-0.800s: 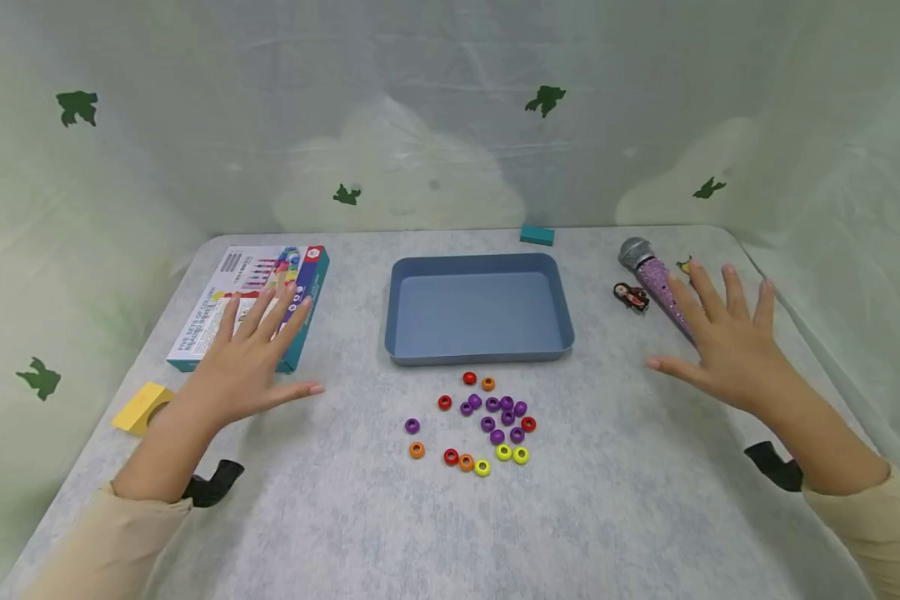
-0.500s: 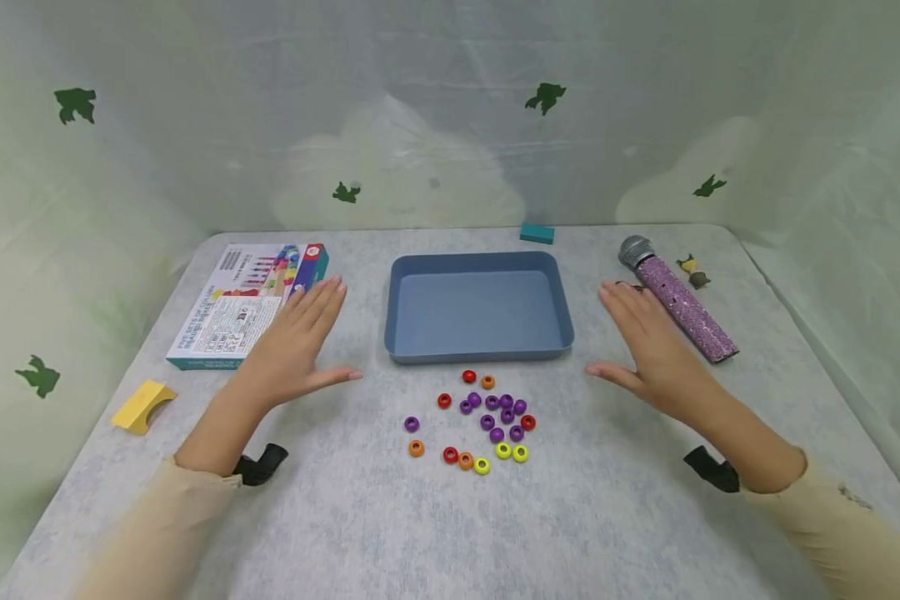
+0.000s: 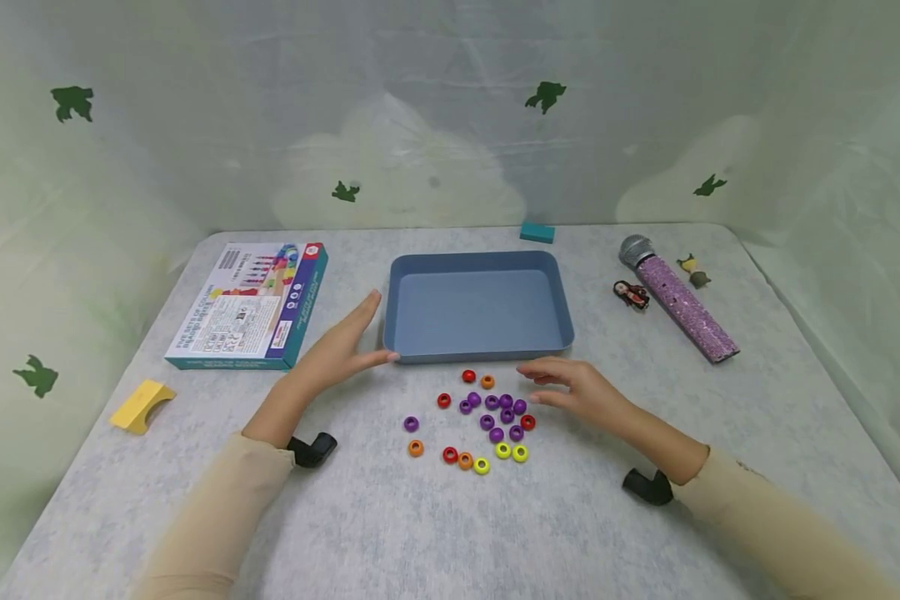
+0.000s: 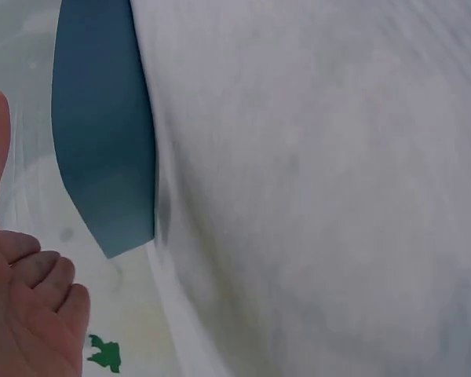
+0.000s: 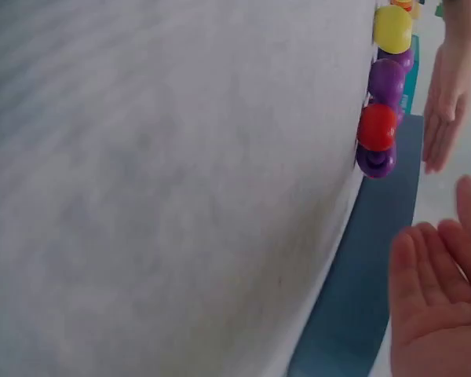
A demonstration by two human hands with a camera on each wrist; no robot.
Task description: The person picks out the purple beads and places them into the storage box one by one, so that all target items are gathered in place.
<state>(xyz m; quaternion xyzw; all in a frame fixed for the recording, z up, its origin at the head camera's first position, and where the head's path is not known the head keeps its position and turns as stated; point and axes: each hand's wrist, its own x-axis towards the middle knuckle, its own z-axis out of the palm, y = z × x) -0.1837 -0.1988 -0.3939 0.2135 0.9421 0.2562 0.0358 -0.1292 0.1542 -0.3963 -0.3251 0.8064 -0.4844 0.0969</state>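
Note:
A blue-grey tray (image 3: 480, 308) lies in the middle of the table in the head view. My left hand (image 3: 333, 354) is at its left side, fingers straight and thumb out near the front left corner; whether the thumb touches the tray I cannot tell. Several beads lie scattered in front of the tray: purple beads (image 3: 506, 402), red beads (image 3: 468, 377), orange beads (image 3: 416, 448) and yellow beads (image 3: 521, 454). Just right of them hovers my right hand (image 3: 581, 392), fingers loosely bent, holding nothing. In the right wrist view, a red bead (image 5: 377, 127) shows beyond the fingers.
At the left lie a boxed bead set (image 3: 243, 308) and a yellow arch block (image 3: 141, 406). A teal block (image 3: 537, 232) sits behind the tray. On the right are a glittery pink microphone (image 3: 682, 304), a small doll figure (image 3: 632, 294) and a little yellow-and-green figure (image 3: 693, 271).
Both hands have come inward from the table's sides, the left to the tray's left edge, the right to the beads. The right fingers have gone from spread to loosely bent. Tray and beads stay put.

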